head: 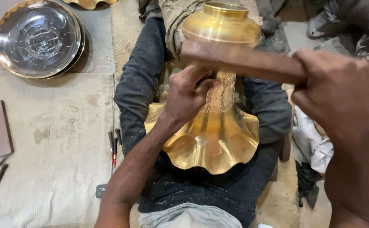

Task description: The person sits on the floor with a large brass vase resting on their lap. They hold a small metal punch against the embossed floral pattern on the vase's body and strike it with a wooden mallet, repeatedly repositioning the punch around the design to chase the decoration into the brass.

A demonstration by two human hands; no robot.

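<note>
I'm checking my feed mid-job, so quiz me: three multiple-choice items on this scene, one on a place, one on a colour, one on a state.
1. Where does the round metal plate lie?
A. On the floor at upper left
B. On the person's lap
C. Under the right hand

2. What colour is the brass vessel?
A. Silver-grey
B. Golden
C. Black

3. What is the right hand doing?
A. Resting open on the cloth
B. Gripping the wooden block
C. Holding a red-tipped tool

Answers: 1 A, the plate sits on the floor away from the lap. 2 B, its flared scalloped base and bulb shine gold. 3 B, the fingers close round the block's end, while the left hand pinches at the vessel's neck.
</note>
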